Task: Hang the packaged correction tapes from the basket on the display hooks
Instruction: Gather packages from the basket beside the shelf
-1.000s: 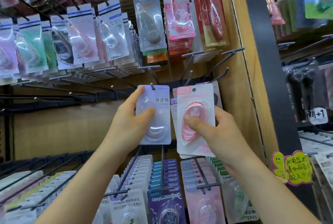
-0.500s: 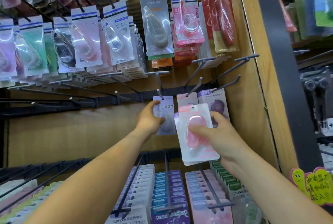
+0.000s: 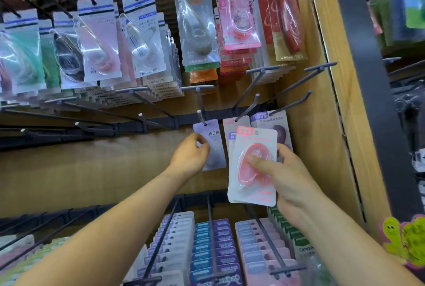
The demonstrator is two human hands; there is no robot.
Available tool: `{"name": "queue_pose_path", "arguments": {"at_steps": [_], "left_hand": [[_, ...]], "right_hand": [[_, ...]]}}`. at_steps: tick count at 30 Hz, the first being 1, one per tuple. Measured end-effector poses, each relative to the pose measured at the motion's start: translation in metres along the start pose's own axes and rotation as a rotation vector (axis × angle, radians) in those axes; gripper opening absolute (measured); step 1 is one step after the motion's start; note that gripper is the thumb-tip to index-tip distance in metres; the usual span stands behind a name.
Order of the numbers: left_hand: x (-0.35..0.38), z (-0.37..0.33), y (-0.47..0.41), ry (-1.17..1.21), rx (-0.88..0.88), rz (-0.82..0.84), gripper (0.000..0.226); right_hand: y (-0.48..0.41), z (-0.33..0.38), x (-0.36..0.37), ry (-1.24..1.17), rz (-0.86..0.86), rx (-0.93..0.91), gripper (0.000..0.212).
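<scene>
Since a moment ago, my left hand (image 3: 190,154) has slid the lavender carded correction tape (image 3: 215,145) back along its grey metal hook (image 3: 200,113), pinching it. Right of that hook, my right hand (image 3: 289,177) grips upright pink carded tapes (image 3: 253,166), hang-hole uppermost.

修正帯 on lavender pack (image 3: 216,147); MONO on grey pack (image 3: 197,21).

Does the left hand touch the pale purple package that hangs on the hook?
Touching. The head view shows the left hand pinching the left edge of the pale purple package, its thumb over the front; the package hangs on the hook.
</scene>
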State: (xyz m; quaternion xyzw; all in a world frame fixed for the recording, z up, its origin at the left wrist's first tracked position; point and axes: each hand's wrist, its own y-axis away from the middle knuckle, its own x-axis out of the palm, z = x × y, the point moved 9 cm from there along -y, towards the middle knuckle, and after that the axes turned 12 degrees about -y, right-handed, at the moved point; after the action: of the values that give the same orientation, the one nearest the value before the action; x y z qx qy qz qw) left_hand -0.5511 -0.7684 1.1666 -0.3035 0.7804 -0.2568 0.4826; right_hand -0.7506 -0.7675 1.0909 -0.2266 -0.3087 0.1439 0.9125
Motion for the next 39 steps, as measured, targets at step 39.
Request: {"name": "queue_pose_path", "arguments": {"at_steps": [39], "left_hand": [[-0.040,-0.106,0.094,0.768,0.156,0.012,0.043]], "right_hand": [[0.067,0.082,-0.014,0.447,-0.015,-0.576,0.034]]}}
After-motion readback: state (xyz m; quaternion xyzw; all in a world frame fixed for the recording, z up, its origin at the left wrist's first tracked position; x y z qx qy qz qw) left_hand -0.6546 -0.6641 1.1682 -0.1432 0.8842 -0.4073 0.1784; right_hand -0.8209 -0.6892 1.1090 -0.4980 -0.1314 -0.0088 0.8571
